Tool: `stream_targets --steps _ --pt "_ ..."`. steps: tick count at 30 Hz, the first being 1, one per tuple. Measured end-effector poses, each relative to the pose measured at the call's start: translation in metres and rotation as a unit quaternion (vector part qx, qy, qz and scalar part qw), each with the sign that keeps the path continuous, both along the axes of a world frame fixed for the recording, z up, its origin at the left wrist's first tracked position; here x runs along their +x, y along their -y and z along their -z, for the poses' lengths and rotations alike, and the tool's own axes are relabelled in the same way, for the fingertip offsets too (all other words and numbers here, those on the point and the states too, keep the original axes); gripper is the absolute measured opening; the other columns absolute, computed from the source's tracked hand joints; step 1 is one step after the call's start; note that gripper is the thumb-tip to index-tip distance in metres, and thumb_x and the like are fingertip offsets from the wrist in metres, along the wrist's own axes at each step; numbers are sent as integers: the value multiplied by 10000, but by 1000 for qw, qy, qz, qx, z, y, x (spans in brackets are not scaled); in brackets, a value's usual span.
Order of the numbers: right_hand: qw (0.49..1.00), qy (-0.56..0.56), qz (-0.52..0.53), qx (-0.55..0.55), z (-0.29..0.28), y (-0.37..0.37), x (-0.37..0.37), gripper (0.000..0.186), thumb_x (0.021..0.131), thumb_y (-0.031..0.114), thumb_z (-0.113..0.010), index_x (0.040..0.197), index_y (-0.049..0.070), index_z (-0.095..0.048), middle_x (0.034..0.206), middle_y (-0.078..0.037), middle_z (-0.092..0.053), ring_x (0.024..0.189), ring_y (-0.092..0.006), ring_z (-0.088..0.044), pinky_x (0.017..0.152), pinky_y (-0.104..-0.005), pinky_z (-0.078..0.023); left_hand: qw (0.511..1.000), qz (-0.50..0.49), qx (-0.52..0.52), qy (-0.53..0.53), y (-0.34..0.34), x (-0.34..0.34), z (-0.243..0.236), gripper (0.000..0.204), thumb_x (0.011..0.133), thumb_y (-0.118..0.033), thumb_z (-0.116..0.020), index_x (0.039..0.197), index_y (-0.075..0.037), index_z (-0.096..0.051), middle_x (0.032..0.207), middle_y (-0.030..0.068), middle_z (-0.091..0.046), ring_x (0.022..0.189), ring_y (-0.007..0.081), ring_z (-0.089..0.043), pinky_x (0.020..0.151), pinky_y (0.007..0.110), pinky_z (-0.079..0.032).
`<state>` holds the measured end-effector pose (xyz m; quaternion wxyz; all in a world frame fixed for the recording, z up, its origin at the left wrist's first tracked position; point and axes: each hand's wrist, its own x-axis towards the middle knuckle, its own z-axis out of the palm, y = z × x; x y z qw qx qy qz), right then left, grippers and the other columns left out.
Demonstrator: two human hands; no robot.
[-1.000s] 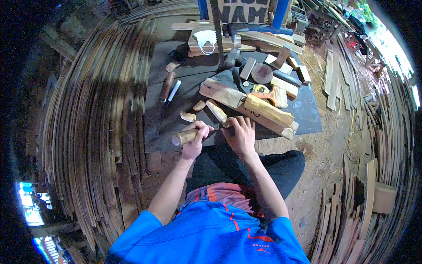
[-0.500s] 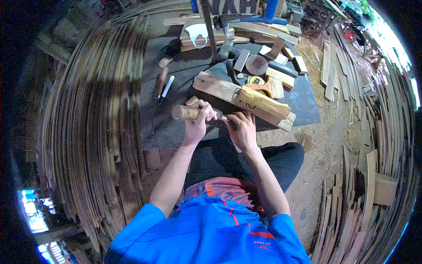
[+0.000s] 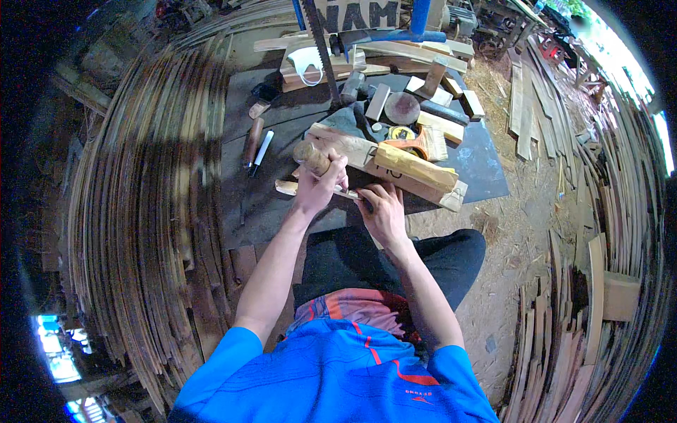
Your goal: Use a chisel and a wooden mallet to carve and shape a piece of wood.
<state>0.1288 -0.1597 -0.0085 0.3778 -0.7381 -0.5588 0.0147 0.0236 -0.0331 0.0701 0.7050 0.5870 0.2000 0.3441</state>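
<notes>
Item, 1 wood-handled tool (image 3: 312,158), probably a chisel: upright but tilted, in the left hand (image 3: 321,186), whose fingers are wrapped tightly round the lower handle; working end hidden or too small to make out. Item, 1 slim pale wood piece (image 3: 345,192): toward the near edge of the dark mat (image 3: 271,218), between the 2 hands, its right end under the fingers of the right hand (image 3: 383,210), which appear to pinch it; full closure cannot be confirmed, nor whether the piece rests on the mat. Handling, as judged: piece light, stiff, dry, little inclined to slip, liable to split along the grain at a thin end; best held by the right end, fingertips clear of the tool. Handle thick, rigid, easily gripped in the full fist, low down for control. Adjoining: 1 pale offcut (image 3: 285,187), left of the left hand; 1 squared timber (image 3: 345,146), slanting toward the mat's near right part, heavier, with 1 yellowish split block (image 3: 415,166) on top; 1 white marker (image 3: 263,149), toward the left edge; 1 orange-handled paintbrush (image 3: 433,144), beyond the timber, toward the right edge.
</notes>
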Motion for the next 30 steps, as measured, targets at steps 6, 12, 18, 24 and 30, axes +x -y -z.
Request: stream_targets --steps 6,12,18,24,30 --pt "999 28 20 4 0 0 1 191 826 207 -719 993 115 -712 988 -36 -663 1016 -288 -574 894 -416 -441 999 -6 -30 20 -19 0 4 336 952 -182 -562 667 -131 -392 572 -34 -370 484 81 -362 526 300 -443" --pt "999 -23 1 -22 3 0 0 200 894 269 -651 1042 138 -680 1012 -66 -629 1111 -383 -551 967 -543 -406 999 -7 -29 27 -24 0 8 338 957 -199 -558 668 -134 -394 570 -31 -369 475 87 -361 498 308 -433" --pt "1000 17 21 -1 -1 1 -2 191 835 214 -716 1002 122 -715 983 -35 -666 1019 -287 -576 887 -421 -435 998 -2 -49 28 -24 -2 10 332 960 -205 -559 680 -133 -398 571 -32 -366 474 87 -363 493 307 -433" --pt "1000 -8 7 -6 1 3 -2 177 890 259 -651 1012 138 -695 999 -47 -644 1058 -343 -558 936 -487 -418 1000 -2 -23 7 -13 -1 5 329 957 -179 -574 680 -131 -402 570 -37 -381 480 72 -370 495 293 -430" --pt "1000 16 14 2 -1 0 1 201 832 209 -714 1007 110 -711 1020 -50 -663 1043 -301 -567 920 -421 -425 1000 -17 9 -1 -4 1 12 318 969 -135 -549 686 -115 -407 578 -39 -393 488 68 -379 508 279 -435"
